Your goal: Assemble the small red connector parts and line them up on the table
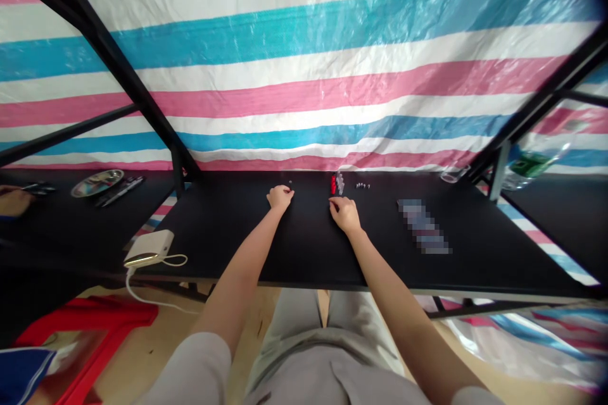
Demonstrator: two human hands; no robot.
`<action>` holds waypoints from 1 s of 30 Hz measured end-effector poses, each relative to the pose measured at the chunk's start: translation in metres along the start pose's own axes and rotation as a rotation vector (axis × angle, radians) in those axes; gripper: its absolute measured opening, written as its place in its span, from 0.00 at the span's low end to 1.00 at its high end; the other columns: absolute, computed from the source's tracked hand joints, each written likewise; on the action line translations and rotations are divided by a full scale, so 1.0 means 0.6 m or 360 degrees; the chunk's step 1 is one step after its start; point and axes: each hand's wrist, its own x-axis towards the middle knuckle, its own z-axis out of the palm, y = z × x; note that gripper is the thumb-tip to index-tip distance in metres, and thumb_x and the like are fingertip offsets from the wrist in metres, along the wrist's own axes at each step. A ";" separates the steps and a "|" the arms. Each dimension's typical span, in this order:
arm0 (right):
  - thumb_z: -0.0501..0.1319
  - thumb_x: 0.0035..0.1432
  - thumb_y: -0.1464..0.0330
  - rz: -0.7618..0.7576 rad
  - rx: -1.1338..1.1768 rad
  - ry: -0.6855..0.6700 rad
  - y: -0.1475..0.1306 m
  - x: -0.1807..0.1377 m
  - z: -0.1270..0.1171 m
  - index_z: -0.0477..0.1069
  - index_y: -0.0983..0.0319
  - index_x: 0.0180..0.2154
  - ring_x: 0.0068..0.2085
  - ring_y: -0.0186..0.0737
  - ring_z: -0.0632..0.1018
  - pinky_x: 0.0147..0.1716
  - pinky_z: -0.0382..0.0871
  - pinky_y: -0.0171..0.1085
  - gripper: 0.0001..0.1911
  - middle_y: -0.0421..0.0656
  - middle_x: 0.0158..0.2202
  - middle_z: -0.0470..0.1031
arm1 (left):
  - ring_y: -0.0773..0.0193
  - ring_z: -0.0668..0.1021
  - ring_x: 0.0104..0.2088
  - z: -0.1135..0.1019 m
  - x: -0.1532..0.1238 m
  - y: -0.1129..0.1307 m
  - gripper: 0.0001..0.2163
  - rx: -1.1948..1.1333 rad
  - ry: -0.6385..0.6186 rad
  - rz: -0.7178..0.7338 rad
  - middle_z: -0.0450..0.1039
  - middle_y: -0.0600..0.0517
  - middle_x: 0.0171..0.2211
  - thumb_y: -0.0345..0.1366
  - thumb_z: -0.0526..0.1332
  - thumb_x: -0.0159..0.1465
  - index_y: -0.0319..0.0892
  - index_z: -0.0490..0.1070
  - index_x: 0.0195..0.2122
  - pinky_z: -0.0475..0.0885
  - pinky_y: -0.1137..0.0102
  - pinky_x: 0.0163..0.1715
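Note:
My left hand (281,197) is low over the black table (304,247), its fingers curled together. Just beyond its fingertips lies a tiny light-coloured piece (291,181). To the right, my right hand (346,213) is bent inward with thumb and fingers drawn together. What either hand holds, if anything, is too small to make out. Directly past the right hand, small red pieces (333,185) stand in a row beside a row of clear or grey pieces (340,183). Farther right, several tiny shiny pieces (363,186) form a short line.
A white power bank (151,247) with a cable sits at the table's left edge. A blurred-out flat object (424,226) lies right of my hands, and a clear cup (455,172) stands behind it. Another person's hand (14,201) and a tray (97,183) are far left.

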 end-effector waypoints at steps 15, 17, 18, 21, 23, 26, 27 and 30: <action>0.50 0.57 0.70 0.0052 -0.0058 0.0056 0.002 0.001 0.000 0.71 0.62 0.39 0.37 0.40 0.71 0.37 0.56 0.38 0.13 0.46 0.36 0.75 | 0.54 0.71 0.41 -0.009 -0.018 0.012 0.09 0.0254 0.0045 0.0244 0.72 0.45 0.37 0.42 0.60 0.55 0.42 0.72 0.31 0.61 0.63 0.40; 0.49 0.56 0.71 0.0128 -0.0089 0.0077 0.002 0.001 0.000 0.72 0.63 0.38 0.36 0.41 0.71 0.37 0.56 0.38 0.14 0.47 0.35 0.75 | 0.54 0.70 0.41 -0.014 -0.027 0.011 0.11 0.0332 0.0073 0.0291 0.71 0.44 0.37 0.44 0.59 0.55 0.41 0.71 0.30 0.61 0.63 0.41; 0.50 0.56 0.71 0.0175 -0.0103 0.0098 0.002 0.001 0.001 0.72 0.63 0.38 0.36 0.41 0.70 0.37 0.55 0.38 0.14 0.47 0.34 0.75 | 0.54 0.70 0.41 -0.016 -0.033 0.010 0.11 0.0354 0.0081 0.0322 0.71 0.44 0.36 0.44 0.58 0.56 0.41 0.71 0.29 0.61 0.64 0.41; 0.50 0.55 0.71 0.0319 -0.0156 0.0208 0.003 0.000 0.004 0.72 0.64 0.37 0.36 0.43 0.69 0.38 0.55 0.41 0.14 0.48 0.33 0.73 | 0.55 0.70 0.41 -0.016 -0.051 0.013 0.14 0.0320 0.0049 0.0520 0.70 0.44 0.32 0.45 0.54 0.59 0.41 0.70 0.26 0.60 0.64 0.43; 0.50 0.55 0.71 0.0396 -0.0192 0.0283 0.003 -0.001 0.007 0.72 0.64 0.37 0.38 0.45 0.69 0.39 0.54 0.43 0.14 0.50 0.35 0.73 | 0.56 0.70 0.40 -0.010 -0.064 0.023 0.15 0.0216 -0.0025 0.0719 0.69 0.44 0.31 0.44 0.51 0.61 0.41 0.70 0.26 0.61 0.64 0.43; 0.50 0.54 0.72 0.0452 -0.0196 0.0321 0.005 -0.002 0.011 0.72 0.63 0.39 0.43 0.48 0.68 0.43 0.54 0.47 0.14 0.51 0.41 0.71 | 0.58 0.70 0.40 0.007 -0.082 0.052 0.12 -0.0003 -0.0159 0.1046 0.69 0.45 0.34 0.40 0.50 0.62 0.43 0.71 0.36 0.61 0.66 0.44; 0.50 0.53 0.72 0.0453 -0.0186 0.0313 0.005 -0.001 0.012 0.72 0.63 0.39 0.45 0.49 0.67 0.44 0.53 0.48 0.15 0.52 0.43 0.71 | 0.59 0.70 0.40 0.014 -0.087 0.064 0.12 -0.0072 -0.0197 0.1106 0.69 0.46 0.36 0.39 0.51 0.61 0.43 0.69 0.42 0.62 0.67 0.45; 0.51 0.53 0.71 0.0434 -0.0163 0.0268 0.006 0.000 0.014 0.72 0.63 0.41 0.49 0.49 0.66 0.48 0.51 0.51 0.16 0.52 0.46 0.70 | 0.60 0.70 0.42 0.036 -0.095 0.097 0.19 -0.0235 -0.0254 0.1130 0.69 0.47 0.40 0.37 0.53 0.60 0.45 0.61 0.53 0.63 0.68 0.45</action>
